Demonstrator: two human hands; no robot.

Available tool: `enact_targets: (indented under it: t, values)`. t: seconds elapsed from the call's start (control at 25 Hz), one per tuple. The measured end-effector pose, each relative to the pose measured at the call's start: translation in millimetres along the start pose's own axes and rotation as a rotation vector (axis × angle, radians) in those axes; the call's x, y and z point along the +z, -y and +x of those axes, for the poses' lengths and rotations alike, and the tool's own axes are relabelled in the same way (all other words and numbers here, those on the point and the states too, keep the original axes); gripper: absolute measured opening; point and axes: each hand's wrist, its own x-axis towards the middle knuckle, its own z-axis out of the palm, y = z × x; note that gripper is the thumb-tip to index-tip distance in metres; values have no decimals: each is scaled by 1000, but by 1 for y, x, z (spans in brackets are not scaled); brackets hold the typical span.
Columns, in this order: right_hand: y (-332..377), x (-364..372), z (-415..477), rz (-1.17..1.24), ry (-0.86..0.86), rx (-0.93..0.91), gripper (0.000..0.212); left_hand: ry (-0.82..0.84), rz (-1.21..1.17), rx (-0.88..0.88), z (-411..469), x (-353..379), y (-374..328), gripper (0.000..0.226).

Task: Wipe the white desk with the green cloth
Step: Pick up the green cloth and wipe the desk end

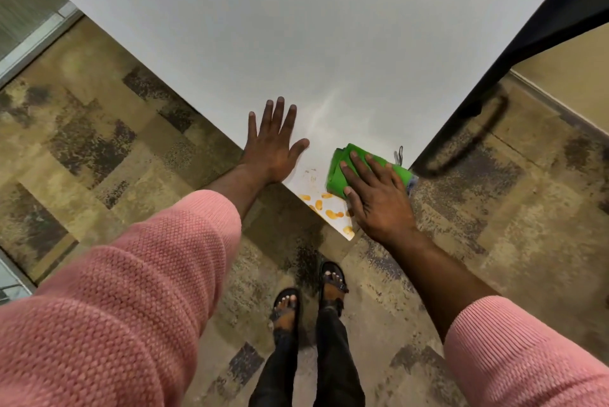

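The white desk [296, 27] fills the upper middle of the head view, with its near corner pointing at me. A folded green cloth [339, 172] lies close to that corner. My right hand [379, 196] presses flat on the cloth, fingers spread over it. Several orange blotches [329, 212] stain the desk between the cloth and the corner tip. My left hand [273, 143] rests flat on the desk's left edge, fingers apart, holding nothing.
A faint wet streak [324, 110] runs up the desk beyond the cloth. A small dark squiggle [398, 154] lies by the desk's right edge. A black desk frame [527, 41] runs along the right side. Mottled carpet [115, 143] surrounds the desk; my sandalled feet [309, 294] stand below the corner.
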Motion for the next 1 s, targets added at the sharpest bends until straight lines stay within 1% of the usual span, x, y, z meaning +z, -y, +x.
enact_targets:
  t: [0.12, 0.2, 0.28, 0.4, 0.44, 0.56, 0.6, 0.64, 0.76, 0.8, 0.88, 1.0]
  values:
    - [-15, -11, 8, -77, -21, 19, 61, -47, 41, 107, 6, -5, 14, 81]
    - [-16, -9, 26, -74, -20, 52, 64, -56, 73, 183, 13, -7, 22, 84]
    - [-10, -2, 39, -69, -28, 72, 66, -59, 71, 215, 16, -6, 25, 84]
    - [-2, 2, 41, -82, -38, 95, 67, -73, 68, 216, 15, -4, 24, 80]
    - [1, 2, 41, -90, -35, 72, 67, -78, 67, 213, 15, -4, 25, 78]
    - [9, 4, 30, -116, 1, -118, 66, -91, 65, 207, 15, -6, 24, 75]
    - [9, 5, 29, -117, 8, -147, 66, -95, 68, 208, 14, -5, 23, 74]
    - [10, 5, 33, -109, 9, -137, 65, -98, 69, 208, 14, -5, 22, 73]
    - [32, 5, 58, -26, -23, -17, 62, -104, 69, 208, 15, -5, 23, 73]
    - [42, 8, 63, -11, -38, -21, 61, -110, 76, 205, 14, -5, 24, 72]
    - [56, 18, 61, -32, -62, -93, 60, -110, 93, 206, 14, -4, 24, 71]
    - [52, 28, 33, -70, -45, -200, 59, -98, 88, 203, 14, -6, 24, 71]
